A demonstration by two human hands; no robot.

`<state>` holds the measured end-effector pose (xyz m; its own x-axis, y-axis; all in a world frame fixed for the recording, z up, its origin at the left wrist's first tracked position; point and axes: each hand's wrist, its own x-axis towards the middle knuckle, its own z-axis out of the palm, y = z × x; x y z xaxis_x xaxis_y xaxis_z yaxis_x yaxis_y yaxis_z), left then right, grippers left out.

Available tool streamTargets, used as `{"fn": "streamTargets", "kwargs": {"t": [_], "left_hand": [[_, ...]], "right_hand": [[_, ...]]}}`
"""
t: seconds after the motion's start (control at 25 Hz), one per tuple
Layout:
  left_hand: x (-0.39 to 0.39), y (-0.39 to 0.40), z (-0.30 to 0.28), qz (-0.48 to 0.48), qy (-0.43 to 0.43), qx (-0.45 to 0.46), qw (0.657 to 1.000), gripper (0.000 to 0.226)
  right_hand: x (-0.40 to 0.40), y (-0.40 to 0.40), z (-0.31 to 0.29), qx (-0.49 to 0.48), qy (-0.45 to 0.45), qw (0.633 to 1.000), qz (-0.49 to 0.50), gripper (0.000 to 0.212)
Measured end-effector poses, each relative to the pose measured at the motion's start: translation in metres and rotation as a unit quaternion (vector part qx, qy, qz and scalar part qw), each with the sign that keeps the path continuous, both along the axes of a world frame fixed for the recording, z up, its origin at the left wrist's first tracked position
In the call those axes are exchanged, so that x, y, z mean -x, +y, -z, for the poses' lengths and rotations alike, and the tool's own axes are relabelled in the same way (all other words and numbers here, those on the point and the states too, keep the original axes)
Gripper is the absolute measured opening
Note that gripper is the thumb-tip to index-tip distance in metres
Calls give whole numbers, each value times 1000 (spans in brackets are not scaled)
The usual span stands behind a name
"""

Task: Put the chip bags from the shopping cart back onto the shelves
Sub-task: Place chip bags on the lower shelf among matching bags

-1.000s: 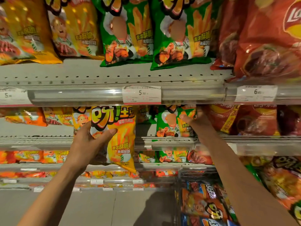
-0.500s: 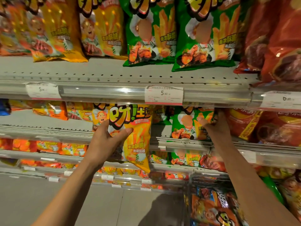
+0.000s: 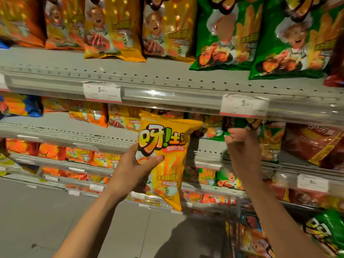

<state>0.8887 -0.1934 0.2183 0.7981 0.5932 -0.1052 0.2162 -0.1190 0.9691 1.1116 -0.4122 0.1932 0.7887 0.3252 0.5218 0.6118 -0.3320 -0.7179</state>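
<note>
Yellow bag [image 3: 165, 161] is hanging in front of the second shelf [image 3: 208, 151], upright with a slight tilt, its top corner reaching up toward the shelf's opening just under the price rail [image 3: 167, 98] above. Left hand [image 3: 130, 172] is gripping it from the left side, thumb lying across the printed front and the fingers wrapping behind, so the bag is sitting clear of the shelf and not resting on it. Right hand [image 3: 242, 153] is reaching into the second shelf just right of the bag, its fingers curling tightly at the edge of a green bag [image 3: 268, 144] standing there; whether they are actually pinching that bag or only pressing beside it cannot be told. A bare stretch of shelf is showing between the yellow bag and the green one. On the top shelf, yellow bags [image 3: 115, 28] are standing in a row on the left and green ones [image 3: 225, 34] on the right. Two price tags [image 3: 102, 93] are sitting on the rail, the second [image 3: 243, 106] above the right hand. Lower down at the right, the cart [image 3: 256, 237] is holding more bags, partly hidden by the right forearm.
</note>
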Motion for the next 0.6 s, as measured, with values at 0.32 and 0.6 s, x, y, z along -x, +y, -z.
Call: {"fn": "streamTargets", "kwargs": {"t": [0.32,0.6], "left_hand": [[32,152,-15,-126,-81,-63,987,32],[-11,201,-21,-82,-125,-64,987,26]], "right_hand": [[74,113,0,118,72,990,-39,40],[104,151,7,200,105,974,9,86]]}}
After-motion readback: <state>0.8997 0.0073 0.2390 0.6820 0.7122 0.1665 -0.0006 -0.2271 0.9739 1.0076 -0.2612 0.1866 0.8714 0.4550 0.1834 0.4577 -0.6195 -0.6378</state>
